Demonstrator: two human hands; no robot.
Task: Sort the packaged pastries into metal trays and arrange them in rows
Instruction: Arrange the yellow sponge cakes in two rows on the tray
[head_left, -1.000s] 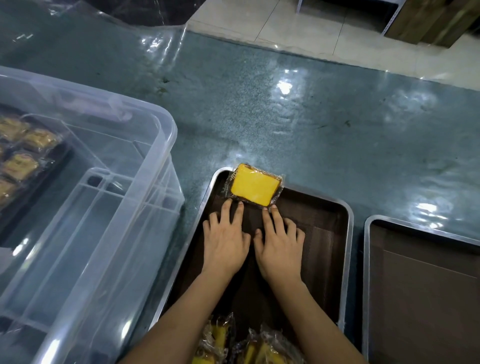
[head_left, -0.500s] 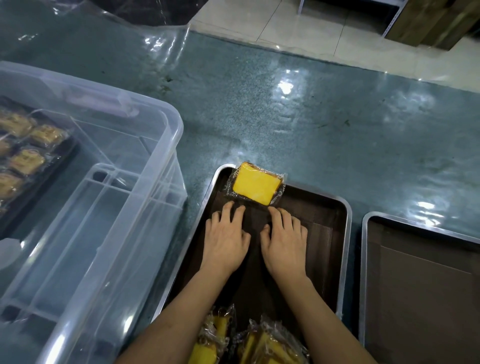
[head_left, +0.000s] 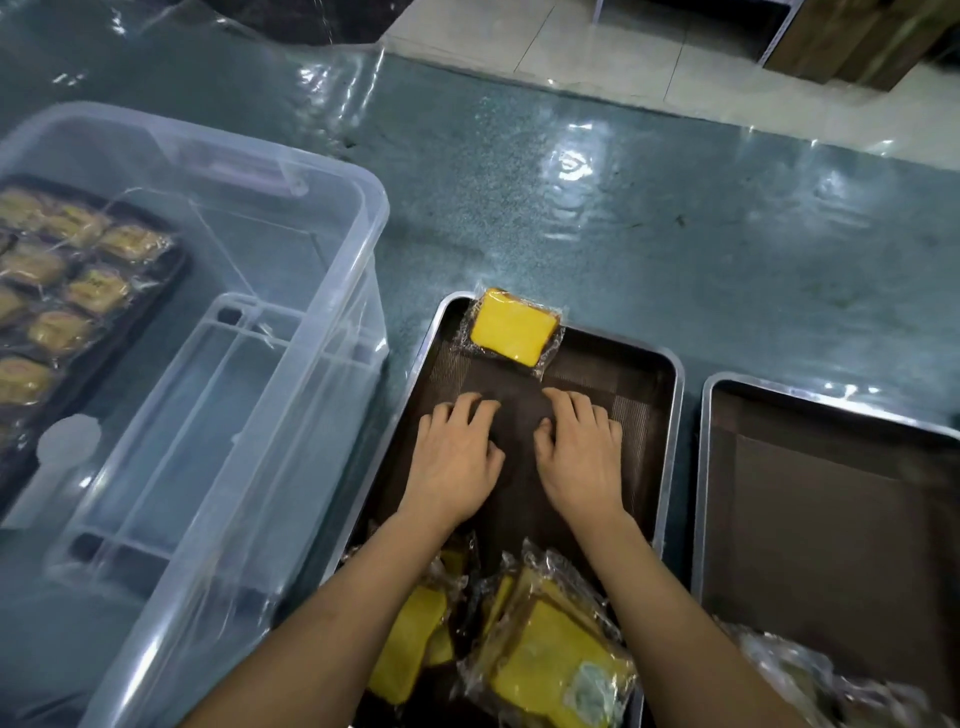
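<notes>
While the clear plastic bin (head_left: 249, 332) fills the table (head_left: 649, 234) left, both hands rest apart, palms down, fingers bent, holding nothing, on the metal tray (head_left: 670, 415) liner: left hand (head_left: 454, 457), right hand (head_left: 582, 457). One packaged pastry (head_left: 511, 332) sits at the far rim; the near pile (head_left: 545, 654) is cropped.

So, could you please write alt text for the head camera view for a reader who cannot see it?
Two bare hands, left hand and right hand, rest palm-down in a brown-lined rectangular metal tray, just short of a single yellow cake slice in clear wrap at its far edge. More wrapped yellow slices are piled at the near end; a clear plastic bin stands left.
</notes>
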